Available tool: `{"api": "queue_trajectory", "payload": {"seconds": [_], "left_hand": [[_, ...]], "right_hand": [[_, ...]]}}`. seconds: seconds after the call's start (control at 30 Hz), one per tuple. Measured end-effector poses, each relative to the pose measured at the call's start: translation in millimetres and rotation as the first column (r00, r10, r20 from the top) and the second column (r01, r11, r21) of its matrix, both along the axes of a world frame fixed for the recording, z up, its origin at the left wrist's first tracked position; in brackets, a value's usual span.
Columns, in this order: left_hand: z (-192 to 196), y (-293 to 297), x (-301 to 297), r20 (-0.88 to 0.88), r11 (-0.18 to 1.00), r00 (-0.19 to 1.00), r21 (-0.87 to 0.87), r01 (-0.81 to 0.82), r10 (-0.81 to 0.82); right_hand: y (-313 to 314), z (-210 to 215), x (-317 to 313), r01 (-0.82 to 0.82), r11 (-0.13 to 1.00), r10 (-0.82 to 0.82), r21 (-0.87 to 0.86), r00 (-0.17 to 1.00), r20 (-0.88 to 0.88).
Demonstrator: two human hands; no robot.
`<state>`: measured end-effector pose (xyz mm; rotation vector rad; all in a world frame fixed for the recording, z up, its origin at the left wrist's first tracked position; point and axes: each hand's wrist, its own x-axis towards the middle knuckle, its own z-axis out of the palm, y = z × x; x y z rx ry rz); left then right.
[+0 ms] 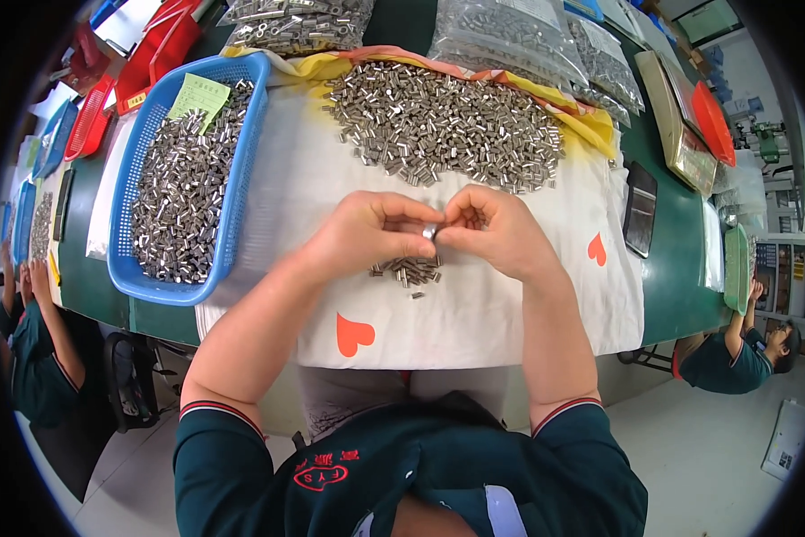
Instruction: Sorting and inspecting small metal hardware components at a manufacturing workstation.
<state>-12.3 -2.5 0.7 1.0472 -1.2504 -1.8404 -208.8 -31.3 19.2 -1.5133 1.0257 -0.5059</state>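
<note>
My two hands meet above the middle of a white cloth (474, 322). Between the fingertips of my left hand (367, 234) is a small shiny metal cylinder (430, 231). The thumb of my right hand (505, 234) comes up against it; the right fingers are curled in, and what they hold, if anything, is hidden. Under the hands lies a small pile of metal cylinders (410, 270), partly covered by the left hand. Beyond them spreads a large heap of the same short metal cylinders (456, 125).
To the left stands a blue basket (120, 224) full of cylinders with a green paper slip (198, 98). Plastic bags of metal parts (510, 40) line the back. A dark phone-like slab (640, 210) lies at right. Co-workers sit at both sides, one at right (734, 358).
</note>
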Motion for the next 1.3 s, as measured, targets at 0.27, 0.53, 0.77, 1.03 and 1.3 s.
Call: {"api": "queue_trajectory", "payload": {"seconds": [0.27, 0.53, 0.77, 1.03, 1.3], "left_hand": [[0.8, 2.8, -1.1, 0.158, 0.982, 0.977, -0.104, 0.158, -0.141], [-8.3, -5.5, 3.3, -0.090, 0.996, 0.992, -0.026, -0.087, 0.084], [4.8, 11.7, -6.8, 0.207, 0.982, 0.966, -0.071, 0.175, -0.157], [-7.1, -10.5, 18.3, -0.148, 0.971, 0.963, 0.117, -0.208, 0.224], [-12.3, -10.2, 19.8, -0.189, 0.990, 0.972, 0.052, -0.134, 0.141]], "right_hand": [[-19.4, -17.9, 30.9, -0.159, 0.727, -0.218, -0.668, 0.869, -0.445], [-12.7, -20.5, 26.3, -0.119, 0.724, -0.258, -0.680, 0.867, -0.427], [-8.9, -11.3, 19.4, 0.334, 0.908, -0.335, -0.253, 0.941, 0.038], [-3.8, -0.9, 28.7, 0.195, 0.973, -0.169, -0.126, 0.968, 0.187], [2.7, 7.0, 31.7, 0.127, 0.967, -0.117, -0.219, 0.992, 0.055]]}}
